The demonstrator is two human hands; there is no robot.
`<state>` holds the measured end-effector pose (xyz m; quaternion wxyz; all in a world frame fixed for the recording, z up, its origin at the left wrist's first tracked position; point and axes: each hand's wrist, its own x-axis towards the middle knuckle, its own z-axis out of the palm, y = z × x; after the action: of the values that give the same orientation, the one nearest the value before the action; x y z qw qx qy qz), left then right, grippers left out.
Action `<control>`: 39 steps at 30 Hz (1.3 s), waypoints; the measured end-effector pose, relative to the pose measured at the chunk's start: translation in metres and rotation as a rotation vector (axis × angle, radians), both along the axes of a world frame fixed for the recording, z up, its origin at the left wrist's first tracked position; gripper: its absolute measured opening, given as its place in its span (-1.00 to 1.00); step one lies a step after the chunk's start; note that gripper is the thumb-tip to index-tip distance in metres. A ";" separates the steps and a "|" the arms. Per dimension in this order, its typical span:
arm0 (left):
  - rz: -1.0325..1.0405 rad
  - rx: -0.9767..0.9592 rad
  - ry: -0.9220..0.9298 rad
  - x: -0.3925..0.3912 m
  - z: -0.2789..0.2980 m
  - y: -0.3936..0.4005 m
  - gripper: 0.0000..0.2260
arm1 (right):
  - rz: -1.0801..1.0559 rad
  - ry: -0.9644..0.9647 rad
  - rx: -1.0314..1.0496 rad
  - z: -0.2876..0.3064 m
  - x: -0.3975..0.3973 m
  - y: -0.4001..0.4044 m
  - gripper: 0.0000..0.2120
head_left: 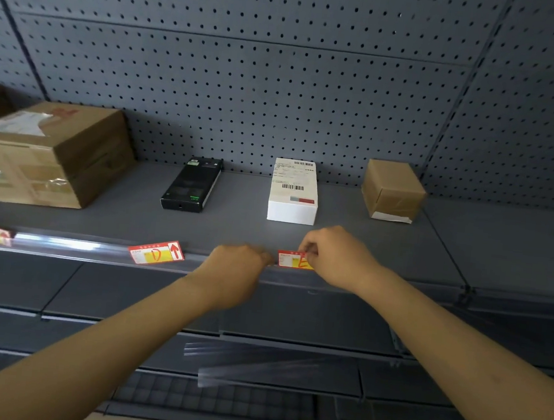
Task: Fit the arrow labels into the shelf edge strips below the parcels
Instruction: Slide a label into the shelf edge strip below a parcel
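Grey metal shelving unit. Back wall (247, 81) is dark pegboard in panels, joined by slanting uprights (466, 92). Top shelf (383, 250) matt grey, a pale light patch near its front edge, centre. Lower shelves (58, 287) step down beneath, darker. A grid-patterned panel (217, 398) lies lowest.

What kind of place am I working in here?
Likely a parcel pickup depot or stockroom: grey pegboard-backed metal shelving, a white box with a barcoded shipping label, and red arrow labels along the shelf edge.
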<state>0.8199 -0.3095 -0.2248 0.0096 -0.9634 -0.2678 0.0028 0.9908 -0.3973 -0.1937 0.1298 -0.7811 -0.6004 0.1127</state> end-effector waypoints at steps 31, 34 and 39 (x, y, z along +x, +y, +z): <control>0.048 -0.155 0.135 0.011 0.015 0.008 -0.65 | -0.038 -0.073 -0.021 0.000 -0.012 0.001 -0.77; 0.047 -0.152 0.138 0.012 0.016 0.007 -0.65 | -0.040 -0.085 -0.018 0.000 -0.013 0.001 -0.77; 0.061 -0.152 0.134 0.017 0.018 0.007 -0.69 | -0.044 -0.118 -0.022 -0.001 -0.013 0.001 -0.77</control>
<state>0.8365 -0.3024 -0.2067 -0.0456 -0.9505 -0.2947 0.0877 0.9775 -0.3960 -0.1950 0.0883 -0.8007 -0.5883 0.0702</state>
